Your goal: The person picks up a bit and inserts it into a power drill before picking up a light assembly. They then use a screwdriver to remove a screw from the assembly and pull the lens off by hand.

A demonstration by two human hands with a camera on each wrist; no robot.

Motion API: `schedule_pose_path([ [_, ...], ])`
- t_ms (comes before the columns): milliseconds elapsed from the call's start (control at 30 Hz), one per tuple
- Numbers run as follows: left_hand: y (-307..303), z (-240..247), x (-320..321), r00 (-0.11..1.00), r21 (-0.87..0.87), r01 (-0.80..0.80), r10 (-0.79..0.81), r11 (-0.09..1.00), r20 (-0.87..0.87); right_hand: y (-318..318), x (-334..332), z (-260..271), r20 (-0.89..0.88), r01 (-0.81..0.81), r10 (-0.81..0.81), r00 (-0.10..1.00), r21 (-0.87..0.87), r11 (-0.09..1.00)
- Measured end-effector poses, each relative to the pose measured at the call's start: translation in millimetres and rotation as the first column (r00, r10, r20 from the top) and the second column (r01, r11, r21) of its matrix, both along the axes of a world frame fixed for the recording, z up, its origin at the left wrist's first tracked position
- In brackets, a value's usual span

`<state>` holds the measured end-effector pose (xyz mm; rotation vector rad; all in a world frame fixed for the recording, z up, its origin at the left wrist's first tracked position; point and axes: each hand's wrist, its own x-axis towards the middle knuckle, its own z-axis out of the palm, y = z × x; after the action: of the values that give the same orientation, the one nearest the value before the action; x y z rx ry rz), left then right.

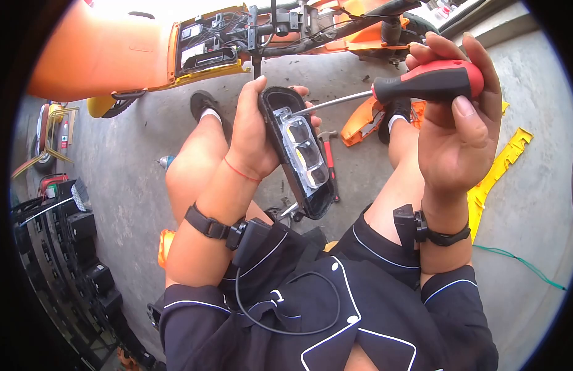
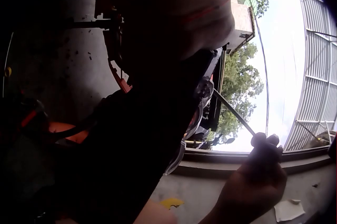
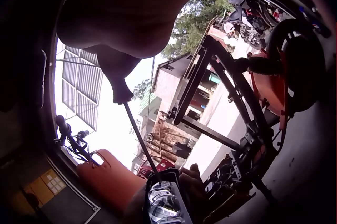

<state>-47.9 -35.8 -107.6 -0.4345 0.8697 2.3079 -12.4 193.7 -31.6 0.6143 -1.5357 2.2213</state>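
My left hand [image 1: 250, 136] grips a lamp unit [image 1: 304, 151], a long black housing with several clear lenses, tilted up in front of my body. The thumb lies at its upper end and fingertips show past the far edge. In my right hand [image 1: 456, 145] is a screwdriver [image 1: 422, 82] with a red and black handle, held between thumb and fingers. Its metal shaft slants down to the lens unit's upper end. The right wrist view shows the shaft [image 3: 141, 142] meeting the lamp's end [image 3: 167, 203]. From the left wrist, the housing is mostly a dark shape.
An orange motorbike [image 1: 126, 52] with exposed wiring stands ahead. On the floor lie a red-handled hammer [image 1: 330, 167], an orange panel [image 1: 362, 122] and a yellow strip [image 1: 500, 170]. Black parts [image 1: 82, 260] line the left side. A green cord [image 1: 524, 264] lies at right.
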Motion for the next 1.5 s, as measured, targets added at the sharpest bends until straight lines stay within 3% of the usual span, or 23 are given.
schedule_pose_path([
  [133, 0, 0, 0, 1.0, 0.028, 0.031, -0.03, 0.999, -0.001, 3, -2, -2, -0.016, 0.025, -0.026, 1.0, -0.027, 0.999],
  [300, -1, 3, 0, 0.999, 0.003, 0.049, -0.049, 0.999, -0.012, 16, -1, 9, -0.049, 0.206, -0.216, 0.975, -0.163, 0.965],
  [367, -2, 1, -1, 0.998, 0.052, 0.052, -0.051, 0.997, -0.022, 31, -4, 7, -0.075, 0.151, -0.165, 0.983, -0.166, 0.974],
  [400, -3, 2, -2, 0.998, 0.055, 0.053, -0.052, 0.997, -0.02, 35, -9, 9, -0.107, 0.006, -0.009, 0.994, -0.026, 1.0],
  [433, -4, 3, -2, 0.999, 0.067, 0.049, -0.048, 0.997, -0.013, 33, -6, 6, -0.052, 0.024, -0.015, 0.999, 0.159, 0.987],
  [500, -6, 5, -3, 0.999, 0.081, 0.046, -0.046, 0.996, -0.008, 23, 0, 5, 0.002, 0.033, -0.041, 0.999, 0.536, 0.843],
  [533, -6, 5, -2, 0.999, 0.08, 0.051, -0.049, 0.995, -0.02, 15, 2, 3, -0.049, 0.069, -0.048, 0.998, 0.735, 0.674],
  [567, -6, 5, -2, 0.998, 0.079, 0.057, -0.055, 0.995, -0.03, 8, 1, 3, -0.018, -0.013, 0.051, 0.999, 0.832, 0.555],
  [667, -5, 4, -2, 0.996, 0.07, 0.073, -0.068, 0.995, -0.061, -17, 10, 13, 0.245, -0.269, 0.116, 0.962, 0.921, 0.281],
  [700, -3, 6, -2, 0.996, 0.053, 0.06, -0.057, 0.997, -0.072, -22, 11, 17, 0.32, -0.345, 0.137, 0.937, 0.904, 0.253],
  [800, 2, 10, 1, 0.998, 0.001, 0.024, -0.024, 1.0, -0.053, -30, 14, -9, 0.193, -0.248, 0.193, 0.962, 0.913, 0.324],
  [933, -2, 9, 2, 0.994, -0.002, 0.064, -0.064, 0.998, -0.087, -34, 15, -16, 0.205, -0.255, 0.207, 0.957, 0.934, 0.252],
  [1100, -6, 8, 0, 0.992, 0.026, 0.075, -0.072, 0.997, -0.099, -38, 15, -26, 0.158, -0.221, 0.199, 0.967, 0.907, 0.358],
  [1233, -3, 13, 2, 0.996, -0.019, 0.066, -0.067, 0.998, -0.067, -39, 15, -25, 0.177, -0.246, 0.22, 0.959, 0.906, 0.344],
  [1400, -3, 12, 1, 0.996, -0.104, 0.022, -0.032, 0.994, -0.088, -38, 14, -24, 0.217, -0.297, 0.233, 0.948, 0.864, 0.407],
  [1500, -10, 10, -2, 0.994, -0.044, 0.04, -0.044, 0.998, -0.096, -35, 14, -25, 0.206, -0.292, 0.234, 0.95, 0.852, 0.434],
])
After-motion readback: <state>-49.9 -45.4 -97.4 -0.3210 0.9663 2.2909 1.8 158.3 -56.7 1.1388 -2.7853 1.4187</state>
